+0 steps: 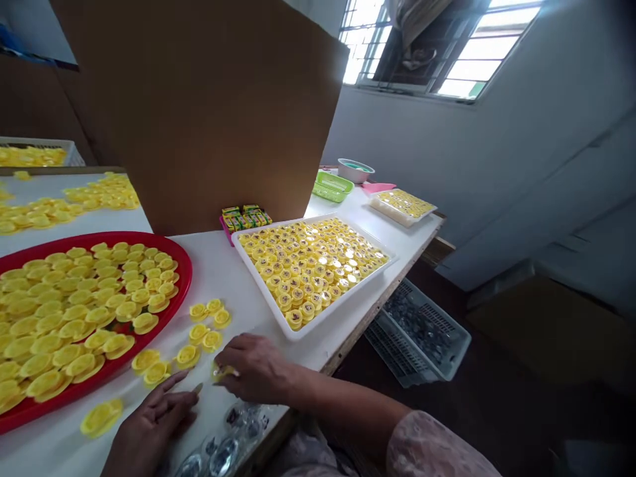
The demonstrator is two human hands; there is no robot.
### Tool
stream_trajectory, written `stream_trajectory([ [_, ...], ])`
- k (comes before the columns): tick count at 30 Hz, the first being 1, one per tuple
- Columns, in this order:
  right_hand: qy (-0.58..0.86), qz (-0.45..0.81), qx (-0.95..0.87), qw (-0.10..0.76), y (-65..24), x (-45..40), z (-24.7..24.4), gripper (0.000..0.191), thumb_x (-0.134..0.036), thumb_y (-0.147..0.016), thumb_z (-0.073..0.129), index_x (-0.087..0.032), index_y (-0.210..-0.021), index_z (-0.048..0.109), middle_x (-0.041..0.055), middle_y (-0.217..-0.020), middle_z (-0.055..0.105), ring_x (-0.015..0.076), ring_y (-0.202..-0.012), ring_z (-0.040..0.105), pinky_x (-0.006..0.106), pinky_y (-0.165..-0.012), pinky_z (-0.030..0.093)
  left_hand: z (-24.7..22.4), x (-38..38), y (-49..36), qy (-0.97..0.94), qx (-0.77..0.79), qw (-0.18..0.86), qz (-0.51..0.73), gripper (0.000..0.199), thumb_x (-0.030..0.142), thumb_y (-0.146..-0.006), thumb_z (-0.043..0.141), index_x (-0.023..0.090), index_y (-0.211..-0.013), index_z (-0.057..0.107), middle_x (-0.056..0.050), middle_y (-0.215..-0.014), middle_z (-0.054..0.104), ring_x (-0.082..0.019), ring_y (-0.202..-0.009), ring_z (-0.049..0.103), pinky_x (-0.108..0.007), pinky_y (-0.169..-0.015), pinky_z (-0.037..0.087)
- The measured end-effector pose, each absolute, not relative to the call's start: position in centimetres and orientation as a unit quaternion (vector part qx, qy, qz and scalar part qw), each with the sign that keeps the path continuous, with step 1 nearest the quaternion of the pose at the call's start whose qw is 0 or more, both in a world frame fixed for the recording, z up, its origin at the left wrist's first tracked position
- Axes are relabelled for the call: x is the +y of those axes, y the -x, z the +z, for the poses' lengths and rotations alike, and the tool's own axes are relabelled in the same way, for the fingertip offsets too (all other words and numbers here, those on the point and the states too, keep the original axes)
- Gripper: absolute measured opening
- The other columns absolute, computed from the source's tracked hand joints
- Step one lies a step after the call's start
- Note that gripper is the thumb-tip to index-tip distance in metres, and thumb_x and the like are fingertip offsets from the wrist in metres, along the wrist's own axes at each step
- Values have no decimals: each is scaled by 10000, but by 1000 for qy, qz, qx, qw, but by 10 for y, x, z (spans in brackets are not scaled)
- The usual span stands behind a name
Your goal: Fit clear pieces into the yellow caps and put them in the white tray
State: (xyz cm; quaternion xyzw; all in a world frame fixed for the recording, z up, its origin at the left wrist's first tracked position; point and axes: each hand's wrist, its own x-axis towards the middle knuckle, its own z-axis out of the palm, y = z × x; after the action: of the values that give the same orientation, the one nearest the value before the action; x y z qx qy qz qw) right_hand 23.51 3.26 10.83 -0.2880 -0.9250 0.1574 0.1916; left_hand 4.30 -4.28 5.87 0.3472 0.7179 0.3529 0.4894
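Observation:
My right hand [253,368] pinches a small yellow round plastic piece [226,372] just above the white table. To its left, my left hand [161,417] rests low over the tabletop, index finger stretched out and thumb apart, with nothing visible held. Several loose yellow pieces [187,356] lie beyond both hands, and a single one [101,417] lies left of my left hand. Clear, shiny plastic pieces [223,456] sit by the table's near edge, below my hands. A red round tray [185,265] on the left bears many yellow pieces.
A white tray [263,281] of yellow pieces with dark printed centres stands ahead. Small packets [246,217] lie behind it, before a tall brown board [223,112]. Further back are a green basket [332,187], a basin [355,171] and another tray [422,213]. A crate [454,364] sits on the floor.

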Motion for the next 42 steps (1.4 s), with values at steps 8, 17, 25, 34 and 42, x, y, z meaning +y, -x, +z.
stream_trajectory([
  [8,581,20,-760,289,-369,78,159,161,-198,-772,595,-186,-932,618,54,-871,640,155,-726,589,264,-673,448,51,-41,-42,-309,698,549,340,599,603,-506,671,264,-994,597,-39,-863,720,-256,-745,651,-361,-682,541],
  [17,627,-40,-768,124,-396,100,133,237,-274,-764,609,-173,-972,663,89,-904,675,239,-850,594,334,-729,445,64,-51,-48,-361,705,478,380,538,546,-607,654,179,-1000,624,-18,-748,662,-163,-616,618,-276,-579,516],
  [25,369,151,-898,183,-293,25,127,170,-235,-844,545,-206,-977,647,57,-915,647,175,-854,582,279,-774,453,64,-55,-57,-485,699,390,352,320,470,-733,582,197,-859,692,-29,-790,694,-163,-687,614,-256,-638,483],
  [34,356,249,-900,43,-233,16,77,138,-143,-736,661,-173,-871,674,43,-857,615,145,-760,592,223,-665,418,64,-56,-59,-555,671,361,334,185,299,-769,542,211,-829,693,-9,-807,704,-151,-719,610,-240,-671,445],
  [42,324,220,-917,75,-230,20,79,172,-172,-824,578,-179,-991,618,58,-942,587,150,-839,576,236,-733,435,58,-54,-57,-555,679,347,333,187,261,-765,528,209,-837,693,-16,-807,708,-158,-723,625,-245,-683,447],
])
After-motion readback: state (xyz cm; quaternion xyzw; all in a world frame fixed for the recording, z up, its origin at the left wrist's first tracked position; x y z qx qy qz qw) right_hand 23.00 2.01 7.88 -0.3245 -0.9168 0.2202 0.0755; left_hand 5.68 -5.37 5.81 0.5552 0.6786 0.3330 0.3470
